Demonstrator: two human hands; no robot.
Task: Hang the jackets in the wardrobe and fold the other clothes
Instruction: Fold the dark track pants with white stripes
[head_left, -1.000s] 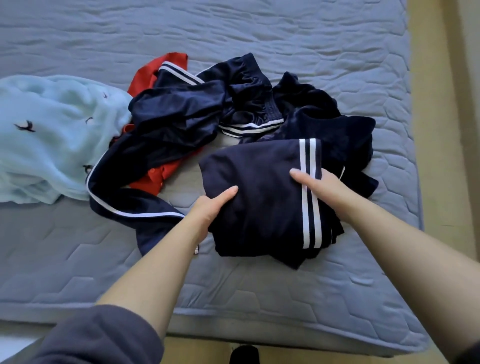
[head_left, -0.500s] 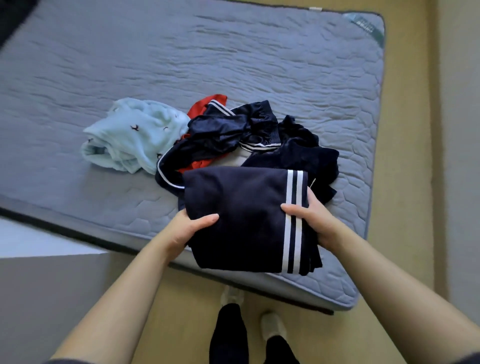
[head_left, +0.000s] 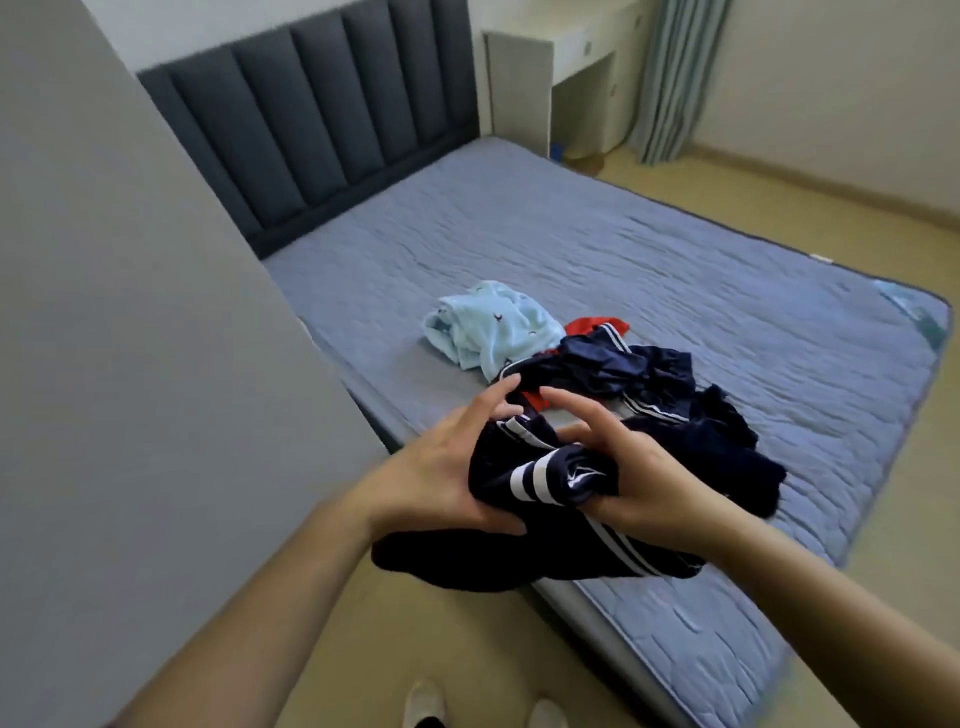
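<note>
A bed with a quilted grey-blue mattress (head_left: 675, 270) carries a heap of shiny dark navy clothes (head_left: 602, 364), a crumpled light blue fleece garment (head_left: 493, 322) and a bit of red cloth (head_left: 592, 326). In front of its near edge, the navy garment with white double stripes (head_left: 540, 478) hangs bunched and drooping between both hands. The left hand (head_left: 436, 473) grips one side, thumb over the cloth. The right hand (head_left: 649, 478) curls fingers under the other side. Half a second ago the garment was a flat folded rectangle.
</note>
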